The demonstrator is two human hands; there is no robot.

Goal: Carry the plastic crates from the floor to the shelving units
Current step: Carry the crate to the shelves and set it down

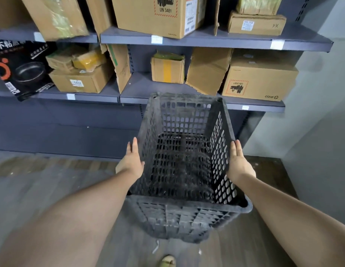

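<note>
I hold the crate [184, 151] up off the floor [52, 189] between both palms, in front of the shelves [206, 42]. My left hand [132, 160] lies flat against its left wall, fingers straight and pointing away from me. My right hand [238, 160] presses the right wall the same way, fingers straight and together. Neither hand curls round anything; the crate is squeezed between two open palms.

The crate is dark, perforated plastic, with nothing in it, and it is tipped so that its mouth faces me and I look down its inside to the bottom grid. Its far end reaches the front edge of the lower shelf board [129, 97]; I cannot tell whether it touches.

On that board stand cardboard boxes: a small one with a yellow stripe [167, 69], a big one with an upside-down red label [260, 79], and a black pan box [21, 68] to the left. More cartons sit on the board above. A sandalled toe [167, 261] shows below the crate.
</note>
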